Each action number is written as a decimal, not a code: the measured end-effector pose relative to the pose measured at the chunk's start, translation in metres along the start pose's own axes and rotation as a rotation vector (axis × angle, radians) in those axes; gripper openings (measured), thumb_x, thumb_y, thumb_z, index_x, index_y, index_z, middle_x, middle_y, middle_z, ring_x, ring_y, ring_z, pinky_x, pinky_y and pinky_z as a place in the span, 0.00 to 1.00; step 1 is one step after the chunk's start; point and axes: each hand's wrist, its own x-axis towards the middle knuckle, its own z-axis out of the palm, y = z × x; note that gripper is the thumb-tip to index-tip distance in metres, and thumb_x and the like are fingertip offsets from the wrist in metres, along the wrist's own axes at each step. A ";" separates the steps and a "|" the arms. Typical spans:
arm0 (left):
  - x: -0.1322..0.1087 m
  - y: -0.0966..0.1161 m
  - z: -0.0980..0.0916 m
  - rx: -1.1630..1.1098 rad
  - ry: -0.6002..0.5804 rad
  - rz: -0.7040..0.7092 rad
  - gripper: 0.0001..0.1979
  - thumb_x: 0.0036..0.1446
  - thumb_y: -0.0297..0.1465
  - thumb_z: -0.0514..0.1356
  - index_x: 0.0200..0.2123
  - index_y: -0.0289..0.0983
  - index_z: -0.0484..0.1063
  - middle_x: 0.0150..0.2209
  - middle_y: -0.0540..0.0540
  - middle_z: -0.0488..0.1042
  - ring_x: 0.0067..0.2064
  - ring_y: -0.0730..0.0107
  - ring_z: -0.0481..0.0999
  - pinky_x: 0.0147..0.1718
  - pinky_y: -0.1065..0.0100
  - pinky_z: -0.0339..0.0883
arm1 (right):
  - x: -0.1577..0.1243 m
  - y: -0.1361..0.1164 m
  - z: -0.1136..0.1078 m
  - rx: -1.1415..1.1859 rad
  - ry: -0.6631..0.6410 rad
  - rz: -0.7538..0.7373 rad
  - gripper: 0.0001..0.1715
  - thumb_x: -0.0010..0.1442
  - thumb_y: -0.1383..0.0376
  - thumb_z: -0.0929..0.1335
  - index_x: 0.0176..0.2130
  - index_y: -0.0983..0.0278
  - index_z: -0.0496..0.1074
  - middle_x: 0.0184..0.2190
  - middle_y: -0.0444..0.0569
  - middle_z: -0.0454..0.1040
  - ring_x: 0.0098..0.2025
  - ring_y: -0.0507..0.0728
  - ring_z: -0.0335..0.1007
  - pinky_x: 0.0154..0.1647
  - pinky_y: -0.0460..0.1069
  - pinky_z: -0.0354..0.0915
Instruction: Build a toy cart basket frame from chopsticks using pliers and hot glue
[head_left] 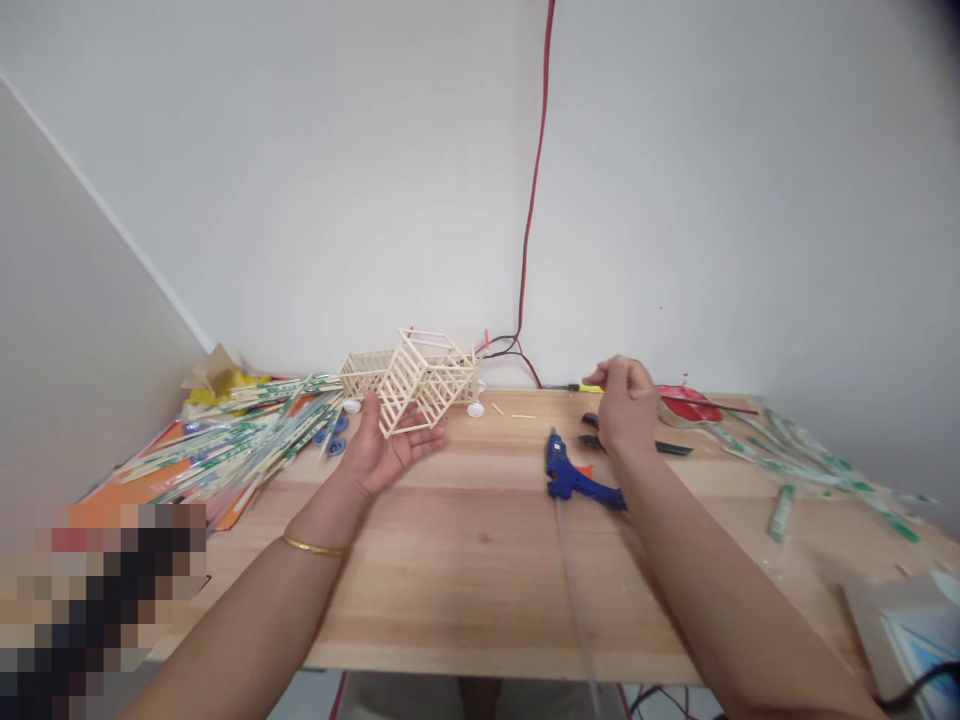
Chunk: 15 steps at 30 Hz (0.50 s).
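My left hand (390,450) supports a box-like frame of thin wooden sticks (427,385), thumb on its near left side and fingers stretched beneath. Directly behind it stands a stick-built cart (360,370) with white wheels, partly covered by the frame. My right hand (628,400) is raised at the right with its fingers curled into a pinch; whatever they may hold is too small to make out. Below and left of that hand lies a blue glue gun (562,475), a clear glue stick trailing from it. A black-handled tool (671,449) is partly hidden behind my right wrist.
Bundles of wrapped sticks (217,450) cover the left side, near several blue wheels (334,437). Two short stick pieces (523,416) lie mid-table. Toward the right are a red dish (688,405) and torn green-white wrappers (825,465). A red-black cable (534,190) runs down the wall.
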 end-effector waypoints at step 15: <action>0.006 -0.017 0.002 0.404 -0.047 0.224 0.31 0.52 0.52 0.56 0.51 0.35 0.69 0.52 0.38 0.72 0.53 0.52 0.70 0.52 0.53 0.64 | -0.056 -0.027 0.026 0.052 -0.894 0.157 0.45 0.49 0.55 0.72 0.60 0.60 0.53 0.58 0.59 0.61 0.56 0.62 0.62 0.52 0.58 0.63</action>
